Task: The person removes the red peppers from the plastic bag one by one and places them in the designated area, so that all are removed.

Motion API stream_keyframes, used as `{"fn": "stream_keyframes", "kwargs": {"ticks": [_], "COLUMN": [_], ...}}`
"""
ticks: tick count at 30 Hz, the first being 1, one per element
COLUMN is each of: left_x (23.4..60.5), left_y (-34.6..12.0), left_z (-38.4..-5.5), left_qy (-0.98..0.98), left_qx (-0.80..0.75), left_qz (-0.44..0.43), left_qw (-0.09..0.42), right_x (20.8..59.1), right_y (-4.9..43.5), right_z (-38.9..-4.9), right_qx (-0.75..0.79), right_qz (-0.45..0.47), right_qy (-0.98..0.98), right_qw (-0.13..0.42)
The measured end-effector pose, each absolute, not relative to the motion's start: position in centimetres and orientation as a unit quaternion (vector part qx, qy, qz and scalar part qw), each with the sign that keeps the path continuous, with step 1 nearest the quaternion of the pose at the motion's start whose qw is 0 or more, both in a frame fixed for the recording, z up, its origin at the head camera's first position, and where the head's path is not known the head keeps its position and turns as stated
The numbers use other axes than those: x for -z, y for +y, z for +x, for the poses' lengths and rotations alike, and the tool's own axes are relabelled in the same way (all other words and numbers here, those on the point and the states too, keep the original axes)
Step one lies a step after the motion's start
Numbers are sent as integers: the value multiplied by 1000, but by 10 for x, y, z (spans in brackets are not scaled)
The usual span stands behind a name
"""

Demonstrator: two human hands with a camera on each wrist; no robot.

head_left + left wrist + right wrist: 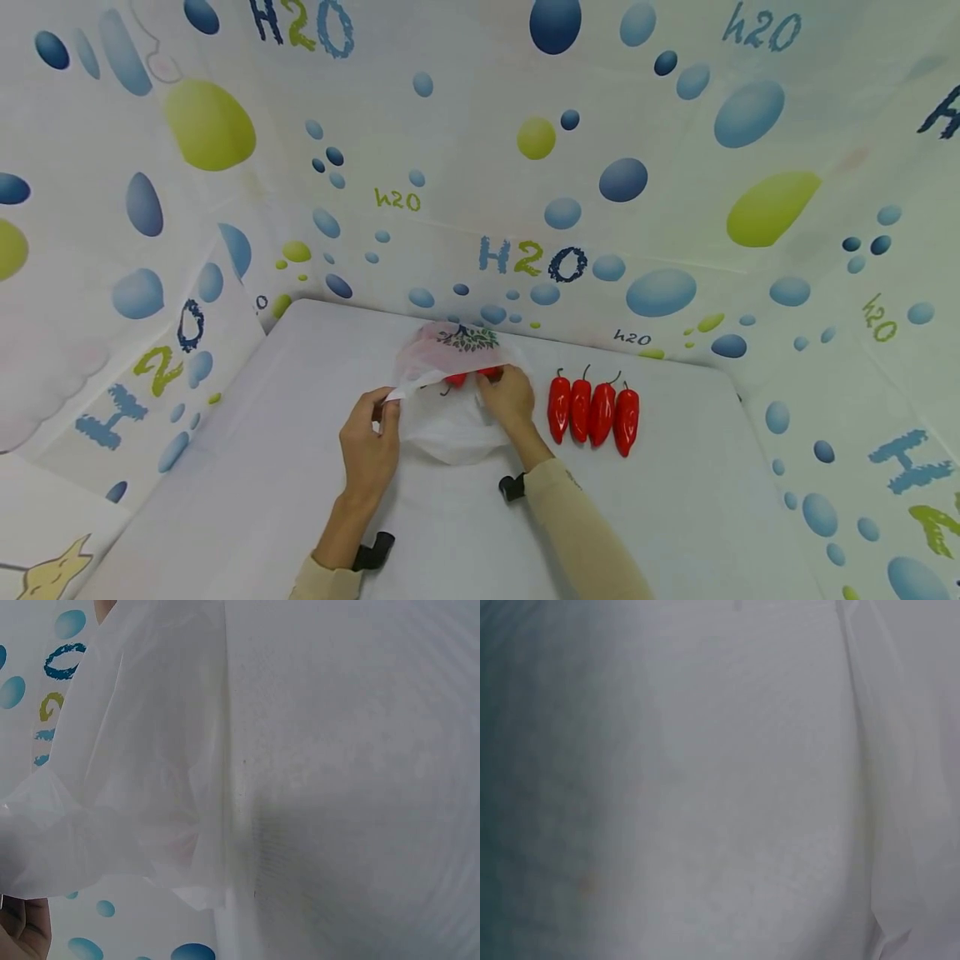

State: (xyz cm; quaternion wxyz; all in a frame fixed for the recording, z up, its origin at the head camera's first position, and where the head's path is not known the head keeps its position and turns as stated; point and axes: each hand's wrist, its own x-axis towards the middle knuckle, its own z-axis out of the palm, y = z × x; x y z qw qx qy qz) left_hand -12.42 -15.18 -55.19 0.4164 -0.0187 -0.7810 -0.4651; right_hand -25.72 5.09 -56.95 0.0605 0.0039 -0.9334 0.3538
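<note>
In the head view a thin white plastic bag (450, 429) with a printed green tree lies on the table, its mouth toward me. My left hand (370, 446) pinches the left edge of the mouth between thumb and fingers and holds it up. At the opening, my right hand (510, 398) grips a red pepper (491, 372), mostly hidden by the fingers and the bag. Another red pepper (456, 380) shows inside, its stem toward me. In the left wrist view the translucent bag (150, 735) fills the left half. The right wrist view shows mainly blurred white, with bag folds (900, 825) at right.
Several red peppers (602, 414) lie side by side right of the bag, stems pointing away. The white table (690, 500) is bounded by a patterned curtain (465, 150) at the back and sides. Black wrist cameras (375, 552) sit at both cuffs.
</note>
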Motion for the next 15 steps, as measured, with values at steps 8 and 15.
{"fn": "stream_keyframes", "kwargs": {"ticks": [8,15], "left_x": [552,552], "left_y": [-151,-152], "left_z": [-124,-125], "left_qy": [-778,-775], "left_qx": [462,464], "left_qz": [-21,-28], "left_qw": [426,428], "right_x": [571,569], "right_y": [51,51], "right_z": [-258,-257], "right_qx": [-357,-361], "right_qz": [0,-2], "right_qy": [-932,-931], "right_qw": [59,59]}}
